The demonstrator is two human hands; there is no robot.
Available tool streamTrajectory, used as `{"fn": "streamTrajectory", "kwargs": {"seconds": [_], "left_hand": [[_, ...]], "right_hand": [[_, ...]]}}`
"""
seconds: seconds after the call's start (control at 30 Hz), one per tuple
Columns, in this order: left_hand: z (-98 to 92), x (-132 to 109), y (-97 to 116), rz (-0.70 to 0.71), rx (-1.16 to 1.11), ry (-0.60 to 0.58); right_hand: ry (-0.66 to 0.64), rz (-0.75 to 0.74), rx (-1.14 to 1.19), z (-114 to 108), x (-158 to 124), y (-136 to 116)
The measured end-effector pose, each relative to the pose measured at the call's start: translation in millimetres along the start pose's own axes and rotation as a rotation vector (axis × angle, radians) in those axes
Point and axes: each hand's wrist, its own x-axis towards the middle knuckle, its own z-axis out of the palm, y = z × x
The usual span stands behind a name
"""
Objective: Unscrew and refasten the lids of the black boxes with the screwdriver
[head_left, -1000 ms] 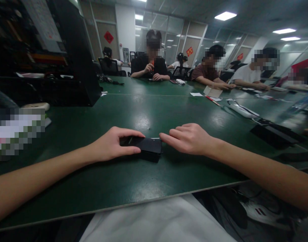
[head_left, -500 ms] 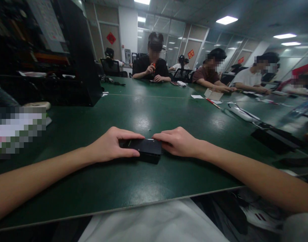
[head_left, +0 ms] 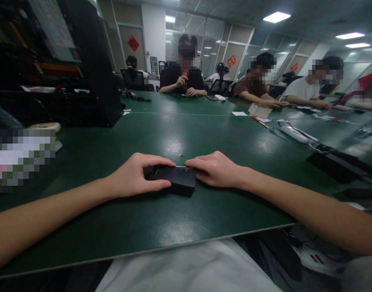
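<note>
A flat black box [head_left: 177, 179] lies on the green table [head_left: 161, 219] in front of me. My left hand [head_left: 134, 175] grips its left end, thumb along the near side and fingers over the far edge. My right hand [head_left: 215, 169] is closed on its right end, fingertips curled at the far corner, where a small red spot shows. Both forearms rest low over the table.
A black rack [head_left: 91, 73] with papers stands at the left. Several people sit along the far and right sides. A white power strip [head_left: 295, 134] and a flat black item [head_left: 334, 166] lie to the right. The table's front edge runs just before my lap.
My right hand slid left from an open reach beside the box and closed on its right end. The left hand kept its grip. The box barely shifted.
</note>
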Motion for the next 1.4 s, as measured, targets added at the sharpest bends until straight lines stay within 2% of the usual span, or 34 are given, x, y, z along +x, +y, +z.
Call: {"fn": "streamTrajectory", "kwargs": {"seconds": [0.2, 0.37, 0.5, 0.7, 0.8, 1.0, 1.13, 1.23, 1.4], "left_hand": [[1.1, -0.7, 5.4, -0.034, 0.010, 0.005], [1.4, -0.2, 4.1, -0.092, -0.077, 0.039], [4.0, 3.6, -1.0, -0.200, -0.335, 0.116], [10.0, 15.6, -12.3, -0.383, -0.834, 0.298], [9.0, 19.9, -11.1, -0.449, -0.967, 0.310], [6.8, 22.7, -3.3, -0.551, -1.029, 0.348], [7.3, 23.4, -4.7, -0.534, -1.055, 0.355], [6.7, 23.6, -6.8, -0.534, -1.063, 0.402], [6.1, 22.8, -7.3, -0.575, -1.049, 0.427]], "right_hand": [[-0.052, 0.007, -0.010, -5.4, -8.0, 9.6], [-0.067, 0.088, 0.024, -4.0, -9.6, 15.9], [-0.098, 0.195, 0.051, -3.9, -7.2, 15.4], [-0.045, 0.316, 0.125, -3.7, -5.1, 14.2], [-0.014, 0.347, 0.179, -4.3, -4.9, 13.2], [0.006, 0.356, 0.212, -5.0, -3.5, 9.8], [-0.015, 0.348, 0.208, -4.6, -3.4, 10.1], [-0.011, 0.344, 0.205, -4.8, -4.0, 10.4], [0.068, 0.338, 0.245, -6.1, -3.0, 9.2]]}}
